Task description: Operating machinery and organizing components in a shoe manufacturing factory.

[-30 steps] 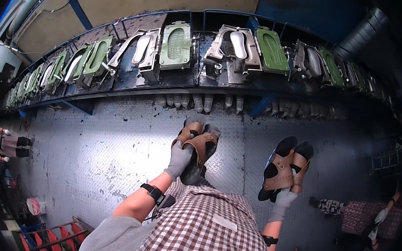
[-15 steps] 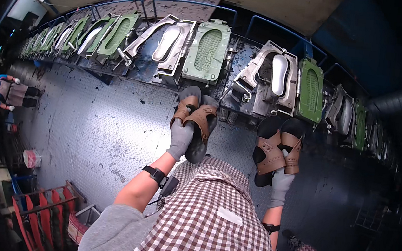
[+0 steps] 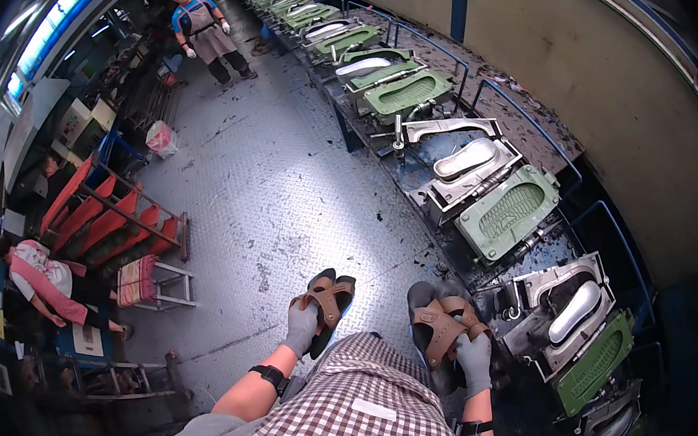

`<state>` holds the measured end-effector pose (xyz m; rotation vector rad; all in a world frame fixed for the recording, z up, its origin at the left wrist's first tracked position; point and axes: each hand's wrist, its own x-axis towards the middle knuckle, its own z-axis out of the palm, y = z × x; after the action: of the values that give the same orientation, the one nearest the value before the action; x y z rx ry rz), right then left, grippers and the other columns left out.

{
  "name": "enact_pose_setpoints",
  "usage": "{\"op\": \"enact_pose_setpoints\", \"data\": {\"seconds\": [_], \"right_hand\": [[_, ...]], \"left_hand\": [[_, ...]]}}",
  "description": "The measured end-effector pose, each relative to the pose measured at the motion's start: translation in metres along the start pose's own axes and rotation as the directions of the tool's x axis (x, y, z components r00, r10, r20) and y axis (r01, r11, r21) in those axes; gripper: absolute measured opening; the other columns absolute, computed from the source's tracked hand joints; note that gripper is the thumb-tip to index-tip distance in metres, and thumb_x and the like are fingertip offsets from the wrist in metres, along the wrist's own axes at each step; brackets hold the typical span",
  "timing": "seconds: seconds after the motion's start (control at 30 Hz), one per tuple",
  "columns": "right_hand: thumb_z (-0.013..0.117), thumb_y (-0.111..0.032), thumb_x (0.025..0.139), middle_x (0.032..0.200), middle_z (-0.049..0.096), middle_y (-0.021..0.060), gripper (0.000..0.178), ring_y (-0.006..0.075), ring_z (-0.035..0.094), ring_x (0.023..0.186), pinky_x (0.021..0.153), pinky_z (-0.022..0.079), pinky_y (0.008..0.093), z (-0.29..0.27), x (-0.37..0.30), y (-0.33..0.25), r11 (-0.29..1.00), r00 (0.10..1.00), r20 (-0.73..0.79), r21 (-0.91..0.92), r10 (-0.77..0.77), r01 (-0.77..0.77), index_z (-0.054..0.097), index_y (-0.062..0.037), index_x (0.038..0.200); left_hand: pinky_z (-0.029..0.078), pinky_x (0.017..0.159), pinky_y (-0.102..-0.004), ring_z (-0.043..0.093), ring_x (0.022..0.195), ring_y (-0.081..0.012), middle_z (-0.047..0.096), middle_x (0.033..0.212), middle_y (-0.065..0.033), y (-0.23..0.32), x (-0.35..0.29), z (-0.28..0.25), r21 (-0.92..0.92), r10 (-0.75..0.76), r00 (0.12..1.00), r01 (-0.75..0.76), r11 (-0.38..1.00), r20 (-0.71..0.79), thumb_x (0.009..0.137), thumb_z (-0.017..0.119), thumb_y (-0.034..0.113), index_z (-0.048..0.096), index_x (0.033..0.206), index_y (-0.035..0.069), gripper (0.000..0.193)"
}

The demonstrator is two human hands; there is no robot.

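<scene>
Shoe workshop: row of sole molds (image 3: 507, 212), farthest apparently alike.

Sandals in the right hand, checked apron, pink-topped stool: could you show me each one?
Sandals (image 3: 439, 334), head view: on a brown strap.
Checked apron (image 3: 367, 375), head view: on its front.
Pink-topped stool (image 3: 137, 280), head view: on its seat.

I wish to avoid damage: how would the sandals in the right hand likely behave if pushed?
Their brown straps look leathery, so probably bend easily. The dark soles reach past the right hand without obvious sag, so seem fairly stiff.
</scene>
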<state>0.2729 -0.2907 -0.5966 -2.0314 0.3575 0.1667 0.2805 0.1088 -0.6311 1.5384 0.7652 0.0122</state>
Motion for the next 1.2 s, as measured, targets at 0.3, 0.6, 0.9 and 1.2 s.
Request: {"op": "enact_pose_setpoints", "data": {"seconds": [0.3,0.6,0.9,1.2], "right_hand": [[0.061,-0.020,0.085,0.113,0.070,0.0182,0.036,0.0357,0.065,0.107,0.094,0.050,0.0411,0.113,0.105,-0.113,0.962,0.962,0.013,0.027,-0.272,0.271,0.070,-0.0069,0.118],[0.054,-0.003,0.094,0.126,0.065,0.0116,0.038,0.0189,0.062,0.113,0.095,0.048,0.0304,0.120,0.234,-0.163,0.905,0.782,-0.614,0.266,-0.107,0.333,0.061,0.0010,0.131],[0.053,-0.008,0.100,0.122,0.063,0.0080,0.035,0.0122,0.060,0.106,0.091,0.048,0.0269,0.128,0.309,-0.247,0.878,0.646,-0.755,0.229,-0.112,0.420,0.057,0.0034,0.133],[0.053,-0.009,0.101,0.126,0.062,0.0086,0.037,0.0141,0.059,0.110,0.093,0.048,0.0285,0.202,0.513,-0.348,0.835,0.661,-0.732,0.252,-0.167,0.489,0.054,0.0020,0.137]], "left_hand": [[0.052,0.080,-0.0316,0.063,0.093,-0.0174,0.065,0.108,-0.0056,-0.037,0.057,-0.096,-0.380,0.035,0.906,-0.212,0.900,-0.422,0.099,0.054,0.009,0.059,0.119,0.001,0.022],[0.051,0.086,-0.0312,0.063,0.098,-0.0182,0.064,0.115,-0.0074,0.089,0.241,-0.126,-0.199,0.161,0.977,-0.187,0.962,-0.138,0.097,0.049,0.000,0.056,0.128,-0.002,0.032],[0.045,0.103,-0.0309,0.057,0.119,-0.0198,0.058,0.132,-0.0116,0.279,0.387,-0.018,-0.121,0.492,0.856,-0.477,0.870,0.162,0.096,0.047,-0.002,0.051,0.138,-0.003,0.042],[0.042,0.106,-0.0363,0.057,0.124,-0.0316,0.062,0.131,-0.0209,0.438,0.553,0.150,-0.102,0.682,0.652,-0.694,0.713,0.331,0.087,0.057,0.004,0.056,0.130,-0.006,0.045]]}}
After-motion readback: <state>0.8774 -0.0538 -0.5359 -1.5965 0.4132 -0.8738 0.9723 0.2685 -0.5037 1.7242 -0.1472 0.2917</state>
